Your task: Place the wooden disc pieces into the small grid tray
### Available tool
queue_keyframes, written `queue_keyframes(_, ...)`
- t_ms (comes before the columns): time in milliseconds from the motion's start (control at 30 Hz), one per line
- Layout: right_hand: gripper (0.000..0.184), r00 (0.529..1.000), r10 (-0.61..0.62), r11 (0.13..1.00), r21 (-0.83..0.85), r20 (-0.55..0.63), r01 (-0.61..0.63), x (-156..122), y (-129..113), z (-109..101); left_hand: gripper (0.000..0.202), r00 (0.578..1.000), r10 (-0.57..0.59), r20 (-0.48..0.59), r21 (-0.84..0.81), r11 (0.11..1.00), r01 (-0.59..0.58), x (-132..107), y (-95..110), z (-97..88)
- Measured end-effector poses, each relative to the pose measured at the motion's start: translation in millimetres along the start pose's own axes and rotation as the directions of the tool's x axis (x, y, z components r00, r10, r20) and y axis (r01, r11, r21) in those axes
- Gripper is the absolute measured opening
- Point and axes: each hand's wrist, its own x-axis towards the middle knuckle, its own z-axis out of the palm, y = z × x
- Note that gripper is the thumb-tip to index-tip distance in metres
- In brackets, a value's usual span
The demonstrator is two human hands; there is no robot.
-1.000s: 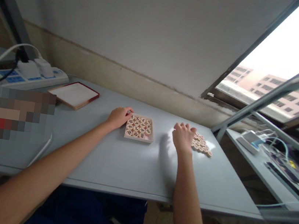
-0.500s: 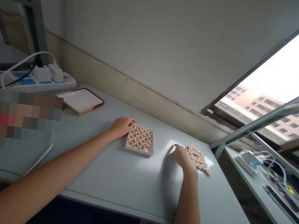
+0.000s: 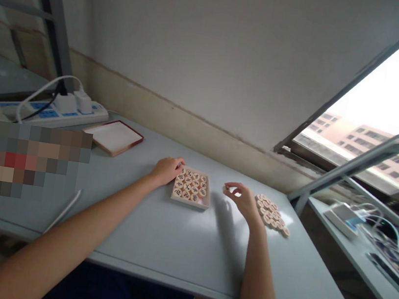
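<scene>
A small square wooden tray [image 3: 208, 205] of round game pieces with black marks sits mid-table. My left hand [image 3: 167, 170] rests against the tray's left edge with curled fingers. My right hand [image 3: 240, 197] hovers between the tray and a loose pile of wooden pieces [image 3: 272, 215], thumb and fingers pinched on one small round piece [image 3: 225, 188]. The pile lies flat on the grey table [image 3: 172, 235] just right of that hand.
A red-edged flat lid [image 3: 114, 136] lies at the back left beside a white power strip [image 3: 47, 111] with plugs. A white cable [image 3: 62, 210] runs near the table's front left edge. An open window and a side shelf with electronics [image 3: 346, 217] are at right.
My right hand left the pile, lifted, and moved left toward the tray with one piece pinched. The left hand stayed on the tray. The camera view shifted slightly.
</scene>
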Motion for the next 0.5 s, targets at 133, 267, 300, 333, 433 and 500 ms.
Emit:
queue_keyframes(133, 0.031, 0.979, -0.103, 0.956, 0.291, 0.178, 0.048, -0.8, -36.6, -1.3, 0.026, 1.0, -0.009, 0.01, 0.003, 1.0, 0.009, 0.1, 1.3, -1.0)
queue_keyframes(267, 0.028, 0.913, -0.189, 0.957, 0.278, 0.363, 0.087, -3.4, -57.9, 8.5, 0.026, 1.0, 0.004, 0.01, 0.014, 1.0, -0.004, 1.4, 1.5, -0.1)
queue_keyframes(300, 0.027, 0.906, -0.185, 0.964, 0.251, 0.379, 0.092, -3.9, -59.2, 11.2, 0.026, 1.0, 0.005, 0.012, 0.016, 1.0, -0.005, 1.7, 1.8, -0.1)
queue_keyframes(333, 0.026, 0.903, -0.179, 0.97, 0.224, 0.39, 0.095, -4.1, -59.1, 13.4, 0.026, 1.0, 0.002, 0.016, 0.018, 1.0, -0.002, 1.8, 2.2, -0.3)
queue_keyframes(433, 0.024, 0.905, -0.177, 0.978, 0.168, 0.386, 0.12, -3.9, -55.1, 15.8, 0.026, 0.999, -0.021, 0.029, 0.025, 0.999, 0.02, 1.9, 3.4, -1.1)
queue_keyframes(500, 0.024, 0.91, -0.2, 0.975, 0.16, 0.363, 0.151, -3.3, -52.8, 15.0, 0.026, 0.999, -0.018, 0.028, 0.028, 0.999, 0.018, 2.0, 3.4, -0.9)
